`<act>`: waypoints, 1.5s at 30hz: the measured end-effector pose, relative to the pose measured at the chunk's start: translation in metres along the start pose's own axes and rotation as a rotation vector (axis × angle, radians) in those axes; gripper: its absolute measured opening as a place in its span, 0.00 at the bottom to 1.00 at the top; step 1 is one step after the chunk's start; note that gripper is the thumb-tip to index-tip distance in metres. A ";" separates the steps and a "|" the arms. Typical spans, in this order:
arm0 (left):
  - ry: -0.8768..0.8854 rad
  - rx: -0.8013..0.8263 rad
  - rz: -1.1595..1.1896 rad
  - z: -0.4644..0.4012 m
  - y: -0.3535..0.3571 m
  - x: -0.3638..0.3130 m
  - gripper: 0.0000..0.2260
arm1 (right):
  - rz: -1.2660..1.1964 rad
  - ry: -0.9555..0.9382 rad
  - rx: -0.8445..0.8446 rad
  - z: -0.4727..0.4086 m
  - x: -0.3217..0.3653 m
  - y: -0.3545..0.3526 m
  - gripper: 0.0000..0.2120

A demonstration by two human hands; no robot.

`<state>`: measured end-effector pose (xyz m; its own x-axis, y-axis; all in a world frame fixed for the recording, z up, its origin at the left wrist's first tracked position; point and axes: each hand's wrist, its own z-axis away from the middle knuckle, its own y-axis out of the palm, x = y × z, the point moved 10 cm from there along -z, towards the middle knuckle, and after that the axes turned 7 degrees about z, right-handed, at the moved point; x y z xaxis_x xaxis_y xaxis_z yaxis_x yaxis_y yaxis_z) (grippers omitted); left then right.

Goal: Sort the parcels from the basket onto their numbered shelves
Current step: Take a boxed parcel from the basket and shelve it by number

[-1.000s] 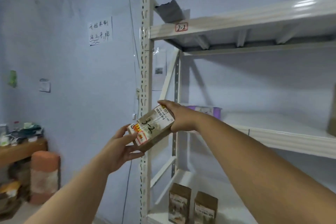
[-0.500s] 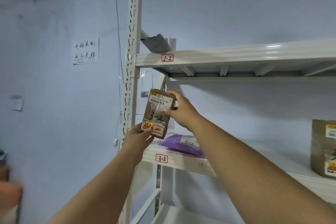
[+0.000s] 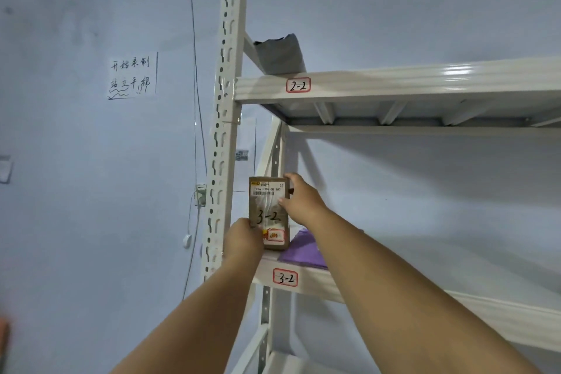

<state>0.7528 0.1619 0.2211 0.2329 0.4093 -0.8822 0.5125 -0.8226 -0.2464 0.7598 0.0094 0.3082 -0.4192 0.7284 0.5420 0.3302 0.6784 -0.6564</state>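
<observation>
A small brown parcel (image 3: pixel 268 212) with "3-2" handwritten on its label stands upright at the left end of the shelf labelled 3-2 (image 3: pixel 284 277). My left hand (image 3: pixel 243 240) grips its lower left corner. My right hand (image 3: pixel 299 199) holds its upper right edge. A purple parcel (image 3: pixel 300 249) lies on the same shelf, right beside the brown one and partly hidden by my right forearm. The basket is out of view.
The shelf above carries a 2-2 label (image 3: pixel 298 85) and holds a grey bag (image 3: pixel 279 53) at its left end. The white slotted upright (image 3: pixel 223 118) stands just left of the parcel. A handwritten note (image 3: pixel 132 76) hangs on the wall.
Both hands have lifted the parcel, turned it upright and brought it to the left end of the 3-2 shelf. My view has tilted upward.
</observation>
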 end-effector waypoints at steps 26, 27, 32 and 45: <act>0.164 -0.225 -0.180 0.027 -0.149 -0.026 0.18 | 0.440 -0.592 -0.321 0.063 0.142 0.045 0.22; 0.146 -0.268 -0.212 0.030 -0.168 -0.018 0.18 | 0.416 -0.635 -0.268 0.068 0.153 0.063 0.22; -0.067 -0.479 -0.454 0.077 -0.274 0.050 0.17 | 0.209 -0.741 0.025 0.102 0.193 0.162 0.21; -0.646 -0.664 -0.822 0.333 -0.474 0.193 0.18 | 0.046 -0.770 0.597 0.262 0.221 0.377 0.25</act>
<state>0.2800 0.4994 0.0338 -0.7097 0.2846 -0.6445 0.6771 0.0227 -0.7356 0.5702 0.4012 0.0436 -0.9248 0.3468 0.1567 -0.0337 0.3355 -0.9414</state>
